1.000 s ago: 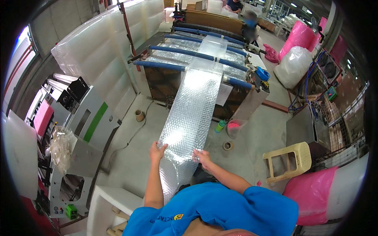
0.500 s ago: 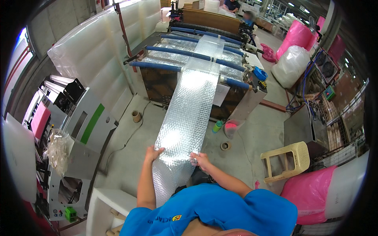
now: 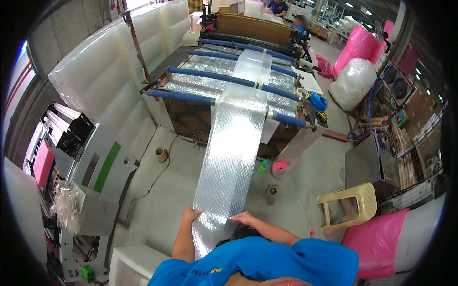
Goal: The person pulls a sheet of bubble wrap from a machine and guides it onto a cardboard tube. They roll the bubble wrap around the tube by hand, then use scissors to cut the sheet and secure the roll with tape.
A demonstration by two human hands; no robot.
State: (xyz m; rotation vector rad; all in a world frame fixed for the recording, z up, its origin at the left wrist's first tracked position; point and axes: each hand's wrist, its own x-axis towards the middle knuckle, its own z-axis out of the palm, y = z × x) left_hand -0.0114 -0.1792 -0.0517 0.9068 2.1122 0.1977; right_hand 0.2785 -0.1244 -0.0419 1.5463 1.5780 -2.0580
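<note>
A long strip of clear bubble wrap (image 3: 231, 148) runs from the blue rollers of a machine (image 3: 191, 97) down toward my body. My left hand (image 3: 192, 214) is closed on the strip's left edge, thumb on top. At the right edge my right hand (image 3: 244, 219) pinches the wrap, its fingertips pressed together. Between my hands the strip hangs stretched and fairly flat. Its near end passes down in front of my blue shirt, where my body hides it.
A beige stool (image 3: 348, 207) lies on its side at the right, near pink wrapped rolls (image 3: 377, 243). Cardboard cores (image 3: 273, 191) and a green bottle (image 3: 263, 166) stand on the floor. A grey machine (image 3: 100, 176) is at the left, with a white bin (image 3: 129, 262) near me.
Both hands have moved down toward my body, drawing the bubble wrap with them. The view has shifted slightly, and the strip between the rollers and my hands looks longer.
</note>
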